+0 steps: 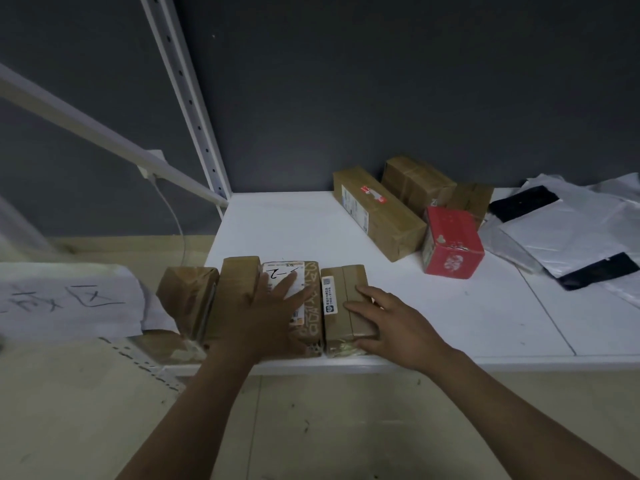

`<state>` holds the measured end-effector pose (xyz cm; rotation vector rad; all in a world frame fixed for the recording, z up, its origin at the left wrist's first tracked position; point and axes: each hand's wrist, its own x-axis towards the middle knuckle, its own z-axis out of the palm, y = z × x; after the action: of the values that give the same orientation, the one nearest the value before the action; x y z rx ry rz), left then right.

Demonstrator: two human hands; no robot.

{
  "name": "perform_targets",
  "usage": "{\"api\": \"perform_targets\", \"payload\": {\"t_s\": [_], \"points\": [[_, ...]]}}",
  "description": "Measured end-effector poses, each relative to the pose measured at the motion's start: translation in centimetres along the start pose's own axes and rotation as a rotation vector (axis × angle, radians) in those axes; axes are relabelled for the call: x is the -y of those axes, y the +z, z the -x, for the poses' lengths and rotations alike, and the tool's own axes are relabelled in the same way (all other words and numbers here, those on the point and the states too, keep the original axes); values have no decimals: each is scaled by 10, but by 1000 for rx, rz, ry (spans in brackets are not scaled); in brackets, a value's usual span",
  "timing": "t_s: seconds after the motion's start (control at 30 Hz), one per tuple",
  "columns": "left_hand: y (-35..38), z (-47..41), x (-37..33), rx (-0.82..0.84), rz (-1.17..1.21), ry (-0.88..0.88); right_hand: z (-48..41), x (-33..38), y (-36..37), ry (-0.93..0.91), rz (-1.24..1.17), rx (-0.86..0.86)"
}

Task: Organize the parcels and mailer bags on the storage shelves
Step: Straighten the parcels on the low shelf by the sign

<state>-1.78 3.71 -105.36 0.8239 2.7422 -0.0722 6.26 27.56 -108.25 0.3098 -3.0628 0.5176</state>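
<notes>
Lower centre, front of shelf (277,230): row of four brown parcels (239,282), side by side, judged sorted. Left hand (266,306) flat on labelled parcel (311,306), fingers straight, slightly spread. Right hand (391,317) on end parcel (341,289), fingers straight, pressing. Centre right: long box (377,213), red box (450,244), unaligned. Right edge: mailer bags (571,230), loosely heaped. Roughly half left.

Clearance, white metal shelf board (277,230)
Bare back-left and front-centre; row of brown taped parcels (237,275) blocks front-left, red cardboard box (450,244) mid-right.
</notes>
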Motion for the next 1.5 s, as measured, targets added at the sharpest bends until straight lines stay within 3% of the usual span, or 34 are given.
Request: {"api": "perform_targets", "payload": {"t_s": [0.23,0.4,0.5,0.63,0.8,0.9,1.03,1.17,1.27,1.37,1.5], "points": [[-25,-11,-3,40,77,113,0,13,-4,40,123,26],[-64,-40,-24,-217,286,161,-8,7,-48,262,148,24],[-65,-64,-45,-211,330,231,-6,-14,-69,397,210,-1],[-59,-100,-75,-184,279,247,-6,-51,-85,526,262,9],[-46,-143,-115,-334,180,218,-18,-112,-88,563,304,-62],[-40,-156,-135,-345,164,162,-29,-138,-87,604,204,-122],[-40,-170,-147,-401,81,60,-48,-155,-77,636,134,-79],[-35,-174,-157,-344,143,65,-48,-162,-69,637,71,-199],[-38,-176,-164,-350,311,32,-36,-165,-74,632,-67,-311],[-40,-176,-174,-498,402,176,-19,-165,-84,613,-299,-435],[-55,-166,-189,-404,828,186,5,-157,-98,517,-682,-626]]}}
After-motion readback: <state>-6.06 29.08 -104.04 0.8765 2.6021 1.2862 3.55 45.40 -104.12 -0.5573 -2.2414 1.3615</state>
